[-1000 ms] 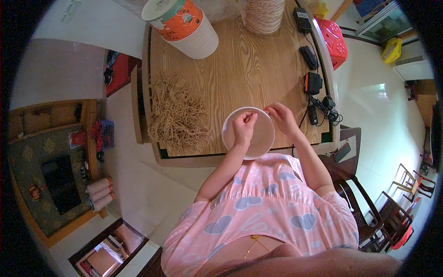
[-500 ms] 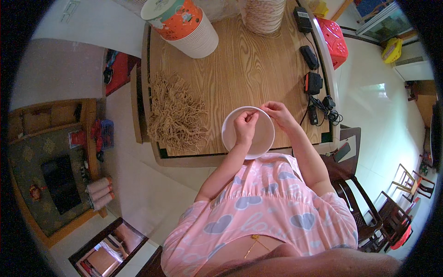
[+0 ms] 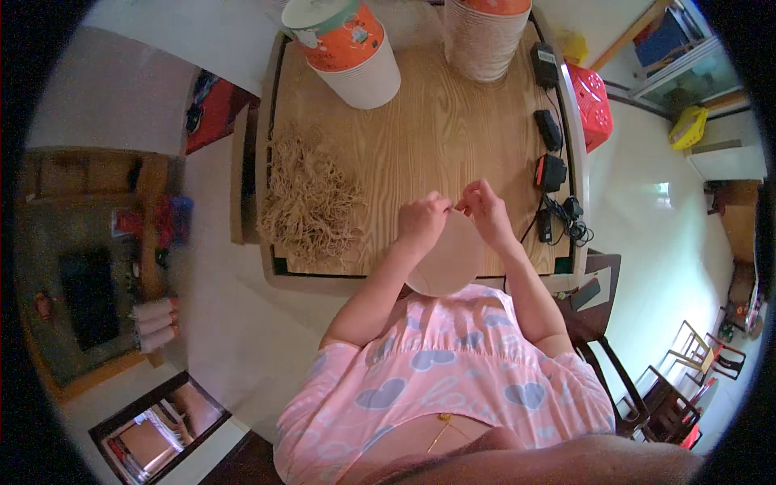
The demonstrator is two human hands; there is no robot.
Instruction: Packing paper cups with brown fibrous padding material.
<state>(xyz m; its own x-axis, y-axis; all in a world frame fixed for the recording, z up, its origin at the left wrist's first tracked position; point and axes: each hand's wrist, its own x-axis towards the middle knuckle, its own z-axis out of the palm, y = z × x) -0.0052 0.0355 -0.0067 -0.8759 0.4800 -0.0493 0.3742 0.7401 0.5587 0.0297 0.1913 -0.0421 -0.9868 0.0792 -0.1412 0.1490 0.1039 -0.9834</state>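
A white round paper tub is tilted against the near edge of the table, in front of my pink dress. My left hand and my right hand are closed at its far rim, fingertips pinched almost together. Whether something thin is between the fingertips is too small to tell. Left of my left hand lies a loose heap of tan twine pieces.
A stack of printed orange and white tubs stands at the table's far left, another stack at the far right. Black power adapters and cables line the right edge. A red stool stands beyond it, a dark chair nearer me.
The tub has tipped, so its open inside shows less. My left hand has come from inside the tub to its far rim, beside my right hand. The whole view has shifted slightly.
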